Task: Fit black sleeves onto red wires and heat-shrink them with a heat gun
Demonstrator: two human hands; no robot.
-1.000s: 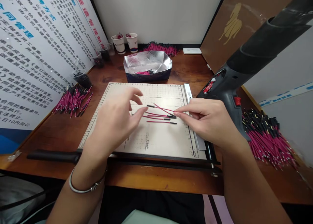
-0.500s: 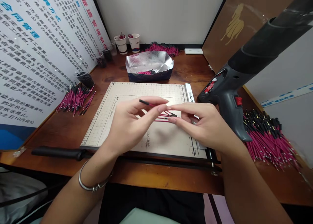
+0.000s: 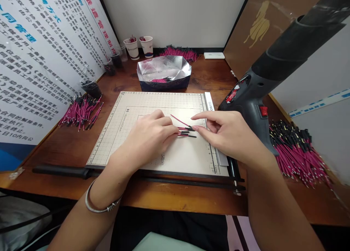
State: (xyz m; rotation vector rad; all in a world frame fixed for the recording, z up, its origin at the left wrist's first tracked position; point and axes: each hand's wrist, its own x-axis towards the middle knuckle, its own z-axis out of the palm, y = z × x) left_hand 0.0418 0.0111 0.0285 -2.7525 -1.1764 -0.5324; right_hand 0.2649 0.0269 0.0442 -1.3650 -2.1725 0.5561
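wires [image 3: 188, 129]: on board [image 3: 147, 99], between hands, long axis left-right, one slanting | left hand [image 3: 147, 134]: curled over left ends, grip unclear | right hand [image 3: 229, 130]: part-open, empty, thumb by right ends

The left forearm [image 3: 82, 218] and right forearm [image 3: 273, 200] angle inward from below. The left hand [image 3: 144, 136] is back-up, its fingers [image 3: 170, 130] bent down — their tips hidden. The right hand [image 3: 232, 134] faces it, apart, index finger [image 3: 205, 115] extended and thumb [image 3: 205, 132] spread below — the other fingers curled inward.
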